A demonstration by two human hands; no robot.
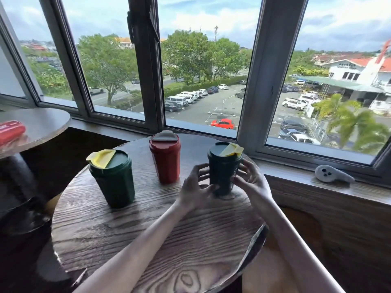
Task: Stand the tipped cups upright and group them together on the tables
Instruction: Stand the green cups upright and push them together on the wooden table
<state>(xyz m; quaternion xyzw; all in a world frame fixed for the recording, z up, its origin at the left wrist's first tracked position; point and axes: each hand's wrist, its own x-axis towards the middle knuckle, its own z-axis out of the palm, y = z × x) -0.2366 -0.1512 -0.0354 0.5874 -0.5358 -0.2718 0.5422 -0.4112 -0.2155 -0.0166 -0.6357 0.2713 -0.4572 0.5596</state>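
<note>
Three lidded cups stand upright on the round wooden table [160, 225]. A dark green cup with a yellow lid flap [112, 176] is at the left, and a red cup with a grey flap [165, 157] stands at the back middle. A second dark green cup with a yellow flap [223, 166] stands at the right. My left hand [195, 190] and my right hand [250, 180] wrap its lower half from both sides, fingers curled around it.
A second round table [42, 125] at the far left carries a red object [10, 131], cut off by the frame. A wooden window ledge [330, 193] on the right holds a small white ghost-like figure [332, 174]. Large windows rise behind the tables.
</note>
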